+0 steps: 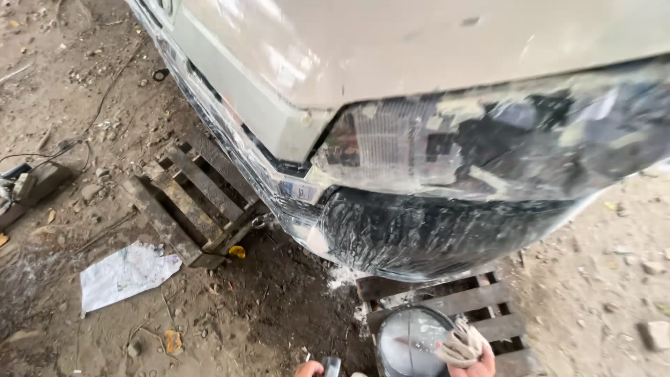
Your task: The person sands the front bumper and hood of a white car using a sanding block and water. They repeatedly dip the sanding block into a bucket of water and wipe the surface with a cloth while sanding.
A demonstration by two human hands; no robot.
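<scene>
Right hand (473,363): at the bottom edge of the view, fingers clenched around a bunched, pale grey rag (460,345). The rag sits just over the right rim of a round bucket (412,342) holding cloudy, greyish liquid. Left hand (309,368): only a sliver shows at the bottom edge, next to a small grey object (331,365) (too cut off to identify); I cannot tell whether this hand is gripping it or merely beside it.

The bucket stands on a dark wooden pallet (481,311), directly below the corner of a car. The black bumper (426,234) above it is dull and streaked with pale scuff marks; the headlight (398,150) and the panel to its right carry patches of light filler or residue. The bonnet (391,42) is pale beige.

A second pallet (185,206) lies under the front of the car, to the left. A crumpled white sheet (125,274) lies on the bare dirt ground (230,321) near it.
</scene>
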